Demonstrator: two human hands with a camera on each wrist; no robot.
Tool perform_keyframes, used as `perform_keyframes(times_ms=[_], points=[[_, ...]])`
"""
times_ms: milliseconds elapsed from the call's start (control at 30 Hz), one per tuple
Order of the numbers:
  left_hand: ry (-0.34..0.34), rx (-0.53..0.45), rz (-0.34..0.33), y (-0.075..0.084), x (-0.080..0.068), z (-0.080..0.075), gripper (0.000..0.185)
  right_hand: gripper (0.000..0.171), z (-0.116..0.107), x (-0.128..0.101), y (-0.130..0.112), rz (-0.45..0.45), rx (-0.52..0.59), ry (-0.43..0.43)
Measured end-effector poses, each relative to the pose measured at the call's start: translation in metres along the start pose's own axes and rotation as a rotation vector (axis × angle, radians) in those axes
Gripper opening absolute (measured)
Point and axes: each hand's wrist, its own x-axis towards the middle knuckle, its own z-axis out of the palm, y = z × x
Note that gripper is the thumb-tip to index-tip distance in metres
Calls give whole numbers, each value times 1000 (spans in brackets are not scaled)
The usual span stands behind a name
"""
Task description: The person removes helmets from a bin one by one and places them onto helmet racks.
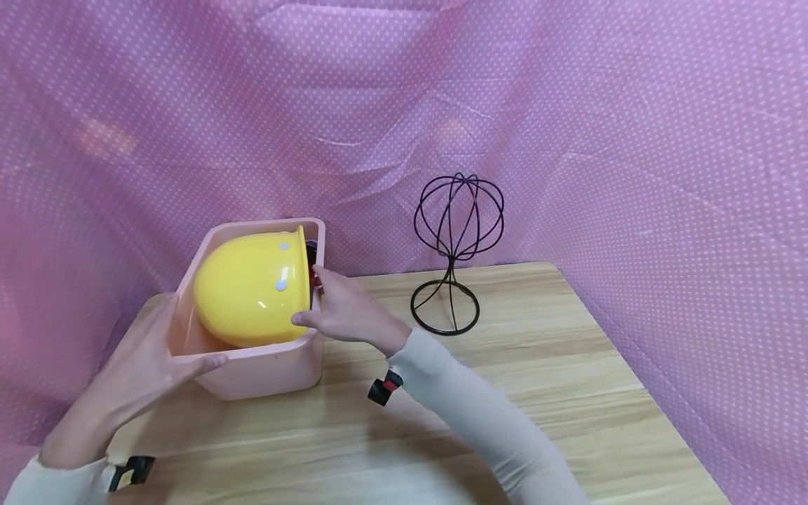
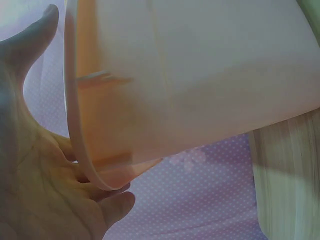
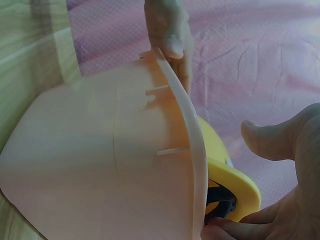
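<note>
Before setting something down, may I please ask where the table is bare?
Bare table lies right of the wire hat stand, up to the curtain, and in front of the pink bin, between the forearms. The bin is crowded: yellow hard hat inside, left hand and right hand at its rim.

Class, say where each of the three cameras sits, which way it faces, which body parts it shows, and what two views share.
Head: worn on the head, facing forward and down at the pink bin, yellow helmet and wire stand; left hand, right hand and sleeves show.
Left wrist: worn on that wrist, facing the bin's outside; left hand shows.
Right wrist: worn on that wrist, facing the bin and helmet; both hands show.
Shared: both wrist views show bin and left hand.
</note>
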Motion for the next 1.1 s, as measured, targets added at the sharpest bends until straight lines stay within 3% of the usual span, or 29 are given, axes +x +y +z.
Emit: perform_keyframes(times_ms=[100, 333, 700, 933, 1100], points=[[4, -15, 1, -1, -1, 0, 103, 76, 2, 1, -1, 3, -1, -13], [-44, -88, 15, -1, 2, -2, 97, 54, 8, 6, -5, -48, 65, -31], [-31, -42, -19, -8, -3, 0, 97, 45, 10, 16, -14, 111, 87, -82], [-131, 126, -222, -9, -10, -6, 103, 38, 4, 22, -17, 103, 78, -98], [-156, 157, -253, -8, -9, -8, 105, 37, 0, 24, -18, 127, 82, -87]])
